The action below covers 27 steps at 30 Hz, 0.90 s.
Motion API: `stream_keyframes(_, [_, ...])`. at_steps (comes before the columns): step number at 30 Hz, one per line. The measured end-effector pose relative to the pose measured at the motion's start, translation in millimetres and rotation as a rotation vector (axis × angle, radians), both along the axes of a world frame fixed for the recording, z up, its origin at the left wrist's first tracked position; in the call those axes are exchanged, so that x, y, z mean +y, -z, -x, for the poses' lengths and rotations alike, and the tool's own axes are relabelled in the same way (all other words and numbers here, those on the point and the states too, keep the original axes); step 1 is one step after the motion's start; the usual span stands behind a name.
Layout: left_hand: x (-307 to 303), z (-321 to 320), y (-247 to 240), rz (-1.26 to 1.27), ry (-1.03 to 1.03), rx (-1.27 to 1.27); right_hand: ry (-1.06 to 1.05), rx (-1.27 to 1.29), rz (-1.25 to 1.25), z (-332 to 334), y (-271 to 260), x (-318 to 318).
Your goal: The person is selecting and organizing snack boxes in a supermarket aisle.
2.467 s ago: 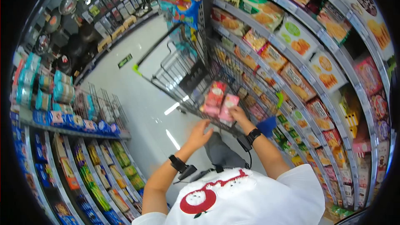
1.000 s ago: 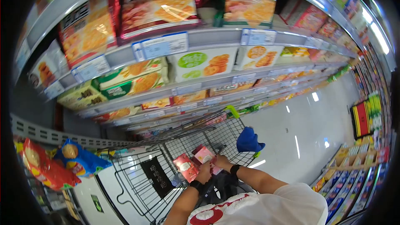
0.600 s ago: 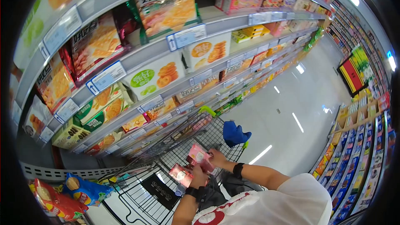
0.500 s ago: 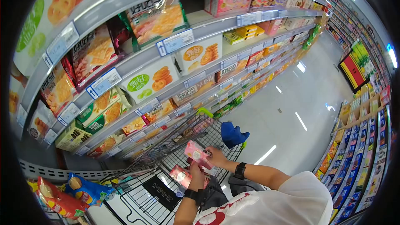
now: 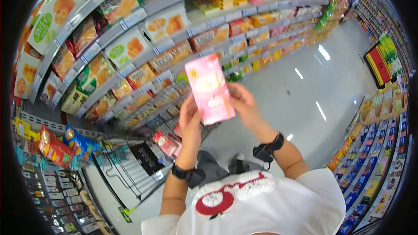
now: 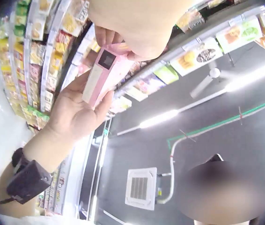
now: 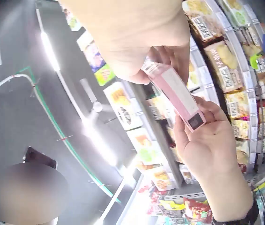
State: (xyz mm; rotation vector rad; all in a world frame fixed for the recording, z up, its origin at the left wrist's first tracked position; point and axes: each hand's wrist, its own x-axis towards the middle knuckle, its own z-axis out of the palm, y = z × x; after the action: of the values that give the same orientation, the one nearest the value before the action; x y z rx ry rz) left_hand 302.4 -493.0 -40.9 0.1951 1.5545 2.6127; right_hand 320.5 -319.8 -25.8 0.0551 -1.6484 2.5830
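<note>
Pink box gripped at both edges by two hands

The pink box [image 5: 210, 89] is held up in front of the person, above the level of the shopping cart [image 5: 116, 162]. Its printed front faces the head camera, and its long axis is tilted slightly from upright.

The left hand [image 5: 190, 118] grips the lower left edge, with the thumb near the front and the fingers bent round behind. The right hand [image 5: 244, 105] pinches the opposite edge between the thumb and the bent fingers. The fingers of neither hand are spread wide. The exact placing of the left fingertips behind the box cannot be told from the head view. Both wrist views show a narrow side of the box, with a pale panel and a dark square [image 6: 106, 59] at the end nearer the left hand.

A red package [image 5: 163, 142] lies in the cart, beyond the left forearm. A black panel [image 5: 146, 157] is fixed to the cart's wire frame. Each wrist carries a black device on a band.

Shelves [image 5: 198, 29] of boxed and bagged goods stand beyond the hands. A red bag [image 5: 55, 149] and a blue bag [image 5: 79, 141] hang or rest side by side near the shelf end; which of the two cannot be told
</note>
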Motion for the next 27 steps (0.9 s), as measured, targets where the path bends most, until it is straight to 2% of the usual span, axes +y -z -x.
stream_keyframes(3, [39,-28,-35,-0.065,0.157,-0.005,-0.106,-0.072,0.022,-46,-37,56])
stream_keyframes(6, [80,-57,-62,-0.140,0.268,-0.008,-0.053,-0.060,0.086,-82,-55,89])
stream_keyframes(10, [120,-77,-79,-0.142,0.443,-0.102,-0.038,0.000,0.296,-116,-66,126])
stream_keyframes(17, [176,-96,-82,-0.175,0.554,-0.340,-0.040,-0.100,0.615,-152,-53,162])
stream_keyframes(22, [201,-95,-73,-0.313,0.712,-0.543,0.034,-0.106,0.702,-168,-42,181])
stream_keyframes(27, [221,-104,-76,-0.263,0.740,-0.625,0.126,-0.147,0.741,-186,-41,190])
